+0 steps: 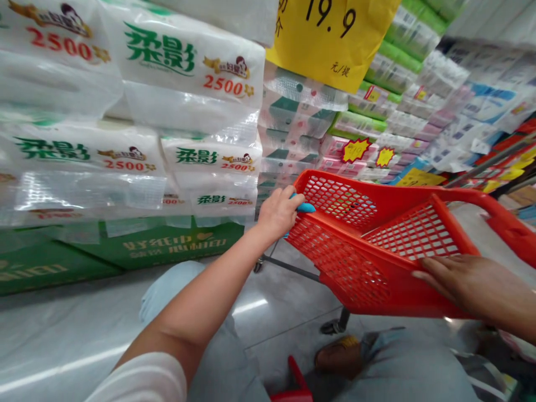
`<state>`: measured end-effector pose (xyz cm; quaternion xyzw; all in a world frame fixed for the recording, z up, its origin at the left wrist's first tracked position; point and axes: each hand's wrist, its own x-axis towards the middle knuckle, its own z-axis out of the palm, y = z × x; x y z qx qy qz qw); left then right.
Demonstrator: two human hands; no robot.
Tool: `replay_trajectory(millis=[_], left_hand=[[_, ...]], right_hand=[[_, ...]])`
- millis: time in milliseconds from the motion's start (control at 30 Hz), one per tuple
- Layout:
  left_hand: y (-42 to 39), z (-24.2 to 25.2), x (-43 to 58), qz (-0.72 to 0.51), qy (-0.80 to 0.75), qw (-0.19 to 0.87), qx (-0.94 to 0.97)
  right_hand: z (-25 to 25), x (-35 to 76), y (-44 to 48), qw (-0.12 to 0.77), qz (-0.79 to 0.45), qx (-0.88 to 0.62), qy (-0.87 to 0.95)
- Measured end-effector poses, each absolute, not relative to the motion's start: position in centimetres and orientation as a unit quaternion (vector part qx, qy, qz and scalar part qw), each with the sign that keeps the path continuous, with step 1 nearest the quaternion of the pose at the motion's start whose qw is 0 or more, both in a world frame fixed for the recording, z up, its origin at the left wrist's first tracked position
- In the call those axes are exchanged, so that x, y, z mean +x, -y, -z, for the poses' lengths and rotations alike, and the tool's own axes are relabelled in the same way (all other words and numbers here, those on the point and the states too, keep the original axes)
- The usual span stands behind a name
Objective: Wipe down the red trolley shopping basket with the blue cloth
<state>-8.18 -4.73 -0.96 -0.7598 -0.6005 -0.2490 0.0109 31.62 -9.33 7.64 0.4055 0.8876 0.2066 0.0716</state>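
Observation:
A red plastic shopping cart (355, 265) stands tilted in view, its lattice sides showing. At its left end, the fingers of my left hand (280, 211) are closed over the corner of the rim. A blue piece (305, 207) sticks out from under those fingers; whether it belongs to the cart is unclear. My right hand (464, 279) rests on the near side of the cart, fingers stretched out and lying along the rim. Inside the cart a red lattice flap (419, 229) slants across the basket.
Stacked white tissue packs (188, 61) fill the left, above green cartons (167, 243). A yellow price sign (330, 44) hangs over more packs (377, 106). Cart wheels (333, 326) stand on grey tiles (276, 301). Jeans-clad legs and a red object (295, 385) are below.

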Motion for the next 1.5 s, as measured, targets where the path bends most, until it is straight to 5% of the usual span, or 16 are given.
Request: replay_trajectory(millis=[333,600,900,1500], left_hand=[[7.9,1.7,-4.6,0.256,0.507,-0.011,-0.823],[5.3,5.7,-5.5,0.304,0.64,-0.219,-0.671],[10.5,7.7,-1.5,0.297,0.652,-0.245,-0.654],[12.0,6.2,-2.6,0.248,0.618,-0.228,-0.71]], right_hand=[[-2.0,15.4,8.2,-0.01,-0.091,0.514,-0.853],[-0.5,18.4,10.1,-0.114,-0.136,0.51,-0.842],[-3.1,16.5,11.6,0.108,-0.008,0.577,-0.809],[-4.2,14.0,9.3,0.243,0.05,0.521,-0.817]])
